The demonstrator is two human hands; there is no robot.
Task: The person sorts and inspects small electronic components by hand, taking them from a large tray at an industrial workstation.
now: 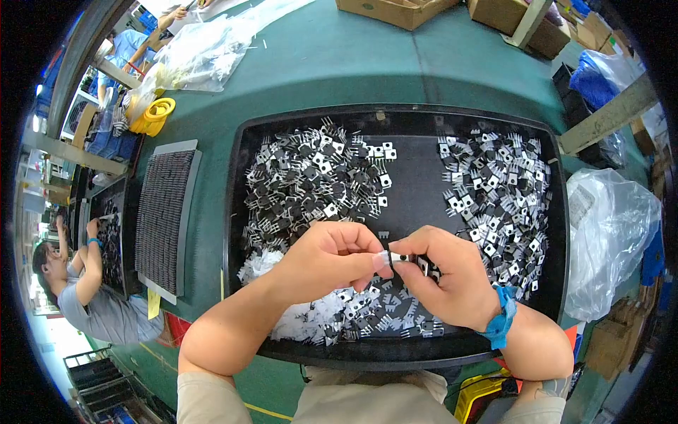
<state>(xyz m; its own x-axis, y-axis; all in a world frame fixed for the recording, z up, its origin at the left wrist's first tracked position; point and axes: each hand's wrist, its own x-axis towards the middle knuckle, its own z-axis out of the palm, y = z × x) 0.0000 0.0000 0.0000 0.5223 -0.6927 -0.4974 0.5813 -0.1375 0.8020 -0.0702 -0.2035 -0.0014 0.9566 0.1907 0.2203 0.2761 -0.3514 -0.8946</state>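
Observation:
My left hand [332, 258] and my right hand [452, 275] meet over the front middle of a large black tray [413, 127]. Between my left thumb and fingers is a small whitish translucent piece [383, 261]. It touches a transistor [402, 258] with a metal tab, pinched in my right fingertips; a narrow black part crosses where they meet, its kind unclear. A heap of black transistors [311, 169] with metal legs fills the tray's left side, another heap [501, 198] its right. White flaky pieces [304, 318] lie below my left forearm. Small dark comb-shaped pieces [399, 307] are scattered under my hands.
Left of the tray stands a rack [166, 219] packed with dark parts in rows. Behind it are a yellow coil [153, 116] and clear plastic sheeting [219, 56]. A plastic bag [607, 240] lies right. Cardboard boxes [395, 13] sit at the back. A co-worker [99, 304] works at the left.

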